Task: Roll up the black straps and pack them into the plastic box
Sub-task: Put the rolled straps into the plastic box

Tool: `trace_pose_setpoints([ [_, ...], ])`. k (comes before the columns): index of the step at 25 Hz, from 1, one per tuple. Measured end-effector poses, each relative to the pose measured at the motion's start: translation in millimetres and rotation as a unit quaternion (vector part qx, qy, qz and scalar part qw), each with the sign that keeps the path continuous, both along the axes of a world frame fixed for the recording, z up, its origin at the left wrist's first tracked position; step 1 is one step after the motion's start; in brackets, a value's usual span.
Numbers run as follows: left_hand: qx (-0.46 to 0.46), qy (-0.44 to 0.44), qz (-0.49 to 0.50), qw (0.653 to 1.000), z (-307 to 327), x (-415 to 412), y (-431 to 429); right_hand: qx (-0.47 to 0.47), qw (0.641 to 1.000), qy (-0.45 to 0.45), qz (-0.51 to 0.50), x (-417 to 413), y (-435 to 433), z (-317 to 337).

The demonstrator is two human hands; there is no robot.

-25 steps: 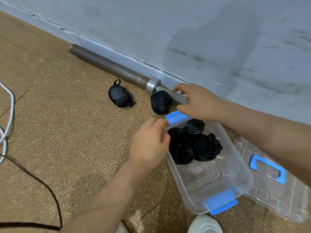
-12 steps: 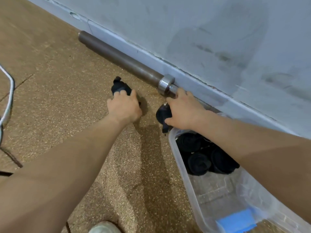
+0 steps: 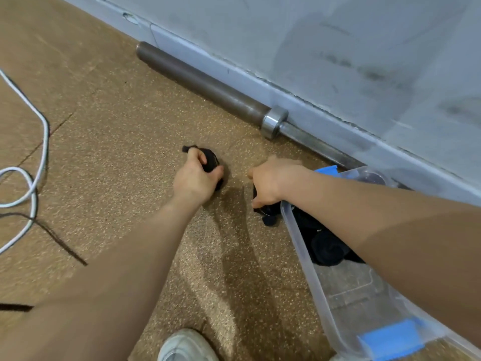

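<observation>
Straps, from the head camera, are what both my hands are on. Two rolled ones lie on the speckled floor [image 3: 117,126], not far from its wall edge, where a barbell [image 3: 208,84] runs along the skirting.

My left hand [image 3: 195,181] grasps the far roll [image 3: 212,160], fingers curled over its top. A loose tail end pokes out past my knuckles. My right hand [image 3: 270,182] is clenched around the near roll [image 3: 269,213], which lies just beside the far corner of the plastic box [image 3: 307,259]. My palm hides most of that roll and only its lower end shows. Inside the box, several packed rolls [image 3: 328,246] already sit bunched toward the far end. A blue latch [image 3: 390,342] marks the box's near end.

I judge the step in hand to be lifting both rolls into the box. To do it well I should squeeze across each coil, not along it, so the webbing cannot spring open. The loose tail needs pinning under my thumb before I lift. The near roll should go in first, raised clear over the rim and not dragged against it. I should wedge each one snugly against the packed rolls so the neighbours trap its end.

A white cable [image 3: 39,142] loops near the floor's left edge, and my shoe [image 3: 184,345] shows at the near edge.
</observation>
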State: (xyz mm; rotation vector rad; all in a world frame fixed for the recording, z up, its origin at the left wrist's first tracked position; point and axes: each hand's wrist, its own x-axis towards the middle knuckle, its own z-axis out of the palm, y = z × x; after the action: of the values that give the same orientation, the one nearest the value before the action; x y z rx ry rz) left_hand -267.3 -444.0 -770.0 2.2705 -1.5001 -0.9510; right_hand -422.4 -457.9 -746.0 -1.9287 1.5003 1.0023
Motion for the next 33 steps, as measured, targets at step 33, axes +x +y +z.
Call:
trace_pose_setpoints([
  [33,-0.073,-0.208,-0.455,0.863,75,-164,220,-0.228,0.958,-0.13,-0.113,-173,229,49],
])
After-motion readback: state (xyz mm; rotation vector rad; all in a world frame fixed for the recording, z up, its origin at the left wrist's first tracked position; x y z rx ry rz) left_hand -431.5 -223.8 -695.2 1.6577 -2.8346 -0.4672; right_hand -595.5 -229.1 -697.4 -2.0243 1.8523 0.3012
